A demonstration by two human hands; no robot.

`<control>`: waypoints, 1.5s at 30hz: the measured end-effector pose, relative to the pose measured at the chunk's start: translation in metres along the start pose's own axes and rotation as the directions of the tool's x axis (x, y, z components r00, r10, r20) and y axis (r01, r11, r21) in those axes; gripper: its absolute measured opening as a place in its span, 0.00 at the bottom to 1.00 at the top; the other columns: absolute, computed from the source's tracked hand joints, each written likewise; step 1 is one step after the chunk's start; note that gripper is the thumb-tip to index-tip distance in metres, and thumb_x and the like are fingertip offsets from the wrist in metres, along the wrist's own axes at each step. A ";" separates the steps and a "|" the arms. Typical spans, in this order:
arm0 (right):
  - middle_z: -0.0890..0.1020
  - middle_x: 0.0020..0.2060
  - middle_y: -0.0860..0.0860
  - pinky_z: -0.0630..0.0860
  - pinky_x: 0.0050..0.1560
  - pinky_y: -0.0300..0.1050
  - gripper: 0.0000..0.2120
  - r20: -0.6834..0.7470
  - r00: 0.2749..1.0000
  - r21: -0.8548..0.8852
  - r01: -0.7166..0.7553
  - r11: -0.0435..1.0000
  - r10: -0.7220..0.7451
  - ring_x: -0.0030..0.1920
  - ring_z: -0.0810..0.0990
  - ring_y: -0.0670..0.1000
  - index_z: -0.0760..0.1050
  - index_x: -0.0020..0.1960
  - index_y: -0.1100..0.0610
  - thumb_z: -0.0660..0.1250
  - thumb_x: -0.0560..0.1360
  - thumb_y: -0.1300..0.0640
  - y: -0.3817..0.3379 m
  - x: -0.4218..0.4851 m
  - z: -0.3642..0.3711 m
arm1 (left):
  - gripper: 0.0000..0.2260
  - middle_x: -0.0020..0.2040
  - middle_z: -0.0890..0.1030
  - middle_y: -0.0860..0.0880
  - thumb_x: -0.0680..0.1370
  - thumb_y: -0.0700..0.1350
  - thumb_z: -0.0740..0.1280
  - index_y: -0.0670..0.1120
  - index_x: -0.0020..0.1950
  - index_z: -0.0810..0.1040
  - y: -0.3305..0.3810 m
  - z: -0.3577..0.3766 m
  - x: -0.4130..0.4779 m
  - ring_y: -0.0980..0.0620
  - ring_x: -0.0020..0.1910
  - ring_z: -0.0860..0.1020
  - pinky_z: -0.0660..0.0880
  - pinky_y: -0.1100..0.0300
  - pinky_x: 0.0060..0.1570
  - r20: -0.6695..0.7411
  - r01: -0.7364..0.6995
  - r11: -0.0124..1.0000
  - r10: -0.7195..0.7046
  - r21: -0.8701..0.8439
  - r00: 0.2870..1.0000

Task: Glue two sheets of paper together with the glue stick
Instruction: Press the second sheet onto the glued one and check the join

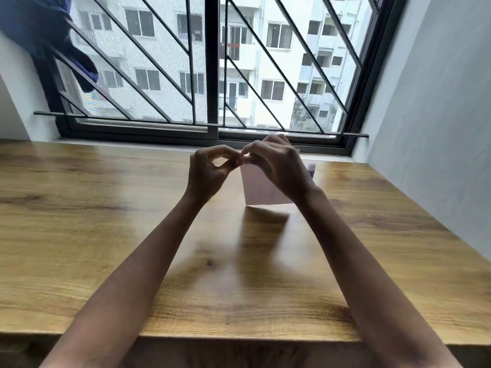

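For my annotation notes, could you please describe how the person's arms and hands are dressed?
Both forearms are bare up to the bottom of the frame: no sleeves show. The left hand and right hand wear no gloves, and no watch, bracelet or ring is visible, though the view is slightly blurred.

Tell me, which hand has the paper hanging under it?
The right hand: the pale paper hangs below it, lifted off the table. The left hand only meets its fingertips.

A home room: wooden desk (79, 221) set against a barred window (212, 75) facing apartment blocks (279, 49); blue cloth (39, 30) hangs at the window's left corner.
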State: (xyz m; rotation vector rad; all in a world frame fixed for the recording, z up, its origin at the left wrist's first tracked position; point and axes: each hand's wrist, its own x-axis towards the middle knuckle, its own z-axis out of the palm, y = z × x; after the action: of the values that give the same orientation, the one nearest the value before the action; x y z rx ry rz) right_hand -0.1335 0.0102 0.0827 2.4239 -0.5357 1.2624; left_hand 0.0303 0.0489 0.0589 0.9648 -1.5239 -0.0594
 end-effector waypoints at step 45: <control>0.84 0.37 0.55 0.76 0.41 0.44 0.04 -0.195 0.873 0.124 -0.431 0.894 0.448 0.39 0.82 0.54 0.77 0.45 0.62 0.64 0.74 0.62 0.020 0.001 -0.016 | 0.12 0.44 0.84 0.44 0.68 0.46 0.67 0.43 0.47 0.82 -0.011 -0.004 -0.003 0.47 0.41 0.82 0.77 0.57 0.44 0.017 0.341 0.890 -0.352 -0.305 0.936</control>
State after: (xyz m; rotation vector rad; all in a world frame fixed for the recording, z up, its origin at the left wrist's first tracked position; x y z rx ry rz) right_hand -0.1543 0.0003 0.0949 2.2512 -1.0332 1.7367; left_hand 0.0393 0.0456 0.0509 0.9706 -1.2447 -0.5151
